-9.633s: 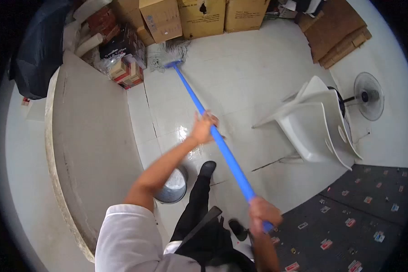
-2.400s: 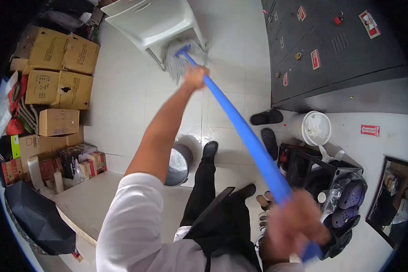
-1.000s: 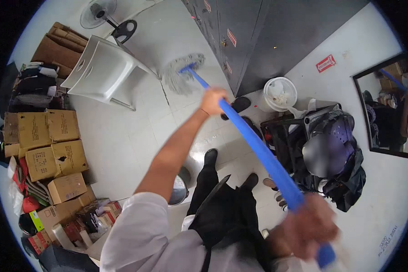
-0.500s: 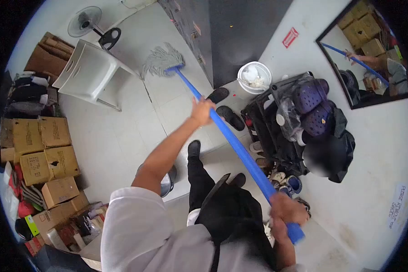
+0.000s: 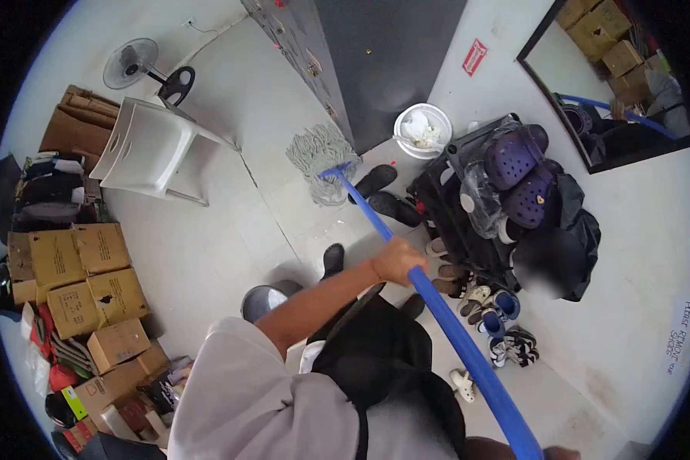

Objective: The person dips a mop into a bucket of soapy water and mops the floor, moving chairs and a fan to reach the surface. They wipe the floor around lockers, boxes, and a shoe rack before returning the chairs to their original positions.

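Note:
My left hand is closed round the blue handle of a mop, partway along it. At the bottom edge of the view, my right hand grips the handle near its upper end; most of that hand is cut off. The mop's grey string head lies spread on the pale tiled floor, just left of a pair of black slippers and in front of the dark grey cabinet. A metal bucket stands left of my legs, partly hidden by my left arm.
To the right, a black shoe rack bears purple clogs, with more shoes on the floor below. Beside it stands a white bucket. On the left are a white chair, a fan and stacked cardboard boxes. A mirror hangs on the right wall.
The mop head has come back towards me and to the right, nearer the slippers. Both my hands have moved down and right with the handle, the right one nearly out of view.

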`<state>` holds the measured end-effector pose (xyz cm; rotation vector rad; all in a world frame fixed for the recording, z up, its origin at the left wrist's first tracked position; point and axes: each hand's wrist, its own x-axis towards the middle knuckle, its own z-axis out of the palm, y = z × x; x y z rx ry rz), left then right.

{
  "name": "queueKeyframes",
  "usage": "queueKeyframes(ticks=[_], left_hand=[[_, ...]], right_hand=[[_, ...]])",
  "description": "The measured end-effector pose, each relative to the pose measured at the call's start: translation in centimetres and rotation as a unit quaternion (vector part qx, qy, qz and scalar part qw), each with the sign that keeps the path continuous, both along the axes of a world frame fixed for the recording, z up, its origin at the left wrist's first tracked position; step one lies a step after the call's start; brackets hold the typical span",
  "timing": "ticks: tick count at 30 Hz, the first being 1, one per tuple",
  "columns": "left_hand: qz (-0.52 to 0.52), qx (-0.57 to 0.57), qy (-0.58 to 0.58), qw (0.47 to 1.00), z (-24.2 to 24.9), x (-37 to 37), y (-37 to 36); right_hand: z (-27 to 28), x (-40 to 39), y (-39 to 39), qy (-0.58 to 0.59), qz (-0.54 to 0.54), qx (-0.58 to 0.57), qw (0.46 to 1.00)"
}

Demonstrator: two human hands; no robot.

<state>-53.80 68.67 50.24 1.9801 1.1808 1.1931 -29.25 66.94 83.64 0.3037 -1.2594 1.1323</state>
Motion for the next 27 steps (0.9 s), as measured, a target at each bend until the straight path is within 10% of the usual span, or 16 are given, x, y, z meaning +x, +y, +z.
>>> queueKeyframes(ticks=[8, 11, 14, 16, 19, 21, 23, 27], left_hand=[[0.085, -0.049, 0.19, 0.977, -6.7, -23.1, 3.9], [0.322, -0.206, 0.346, 0.857, -8.2, -30.7, 4.0], [0.376, -0.284, 0.315, 0.824, -4.0, -32.3, 3.9], [0.377, -0.319, 0.258, 0.83, -3.0, -32.7, 2.5], [0.375, -0.341, 0.291, 0.812, -2.2, -31.8, -0.1], [0.33, -0.383, 0.344, 0.791, -2.1, -30.0, -1.4], [0.309, -0.377, 0.347, 0.802, -3.3, -26.9, -2.4], [0.327, -0.228, 0.324, 0.858, -7.2, -18.3, -2.3]], right_hand=[[-13.5, -13.8, -1.5, -0.237, -0.194, -0.104, 0.946], [-20.0, -23.5, 1.5, -0.36, -0.153, -0.038, 0.919], [-25.5, -33.4, 4.8, -0.249, -0.056, -0.185, 0.949], [-27.9, -38.0, 6.5, -0.223, -0.111, -0.074, 0.966], [-31.3, -38.8, 4.3, -0.223, 0.024, -0.206, 0.952], [-34.6, -35.8, 3.0, -0.131, 0.295, -0.44, 0.838], [-32.0, -29.3, 0.9, -0.339, -0.089, -0.124, 0.928], [-29.8, -13.9, -2.0, -0.316, -0.067, -0.154, 0.934]])
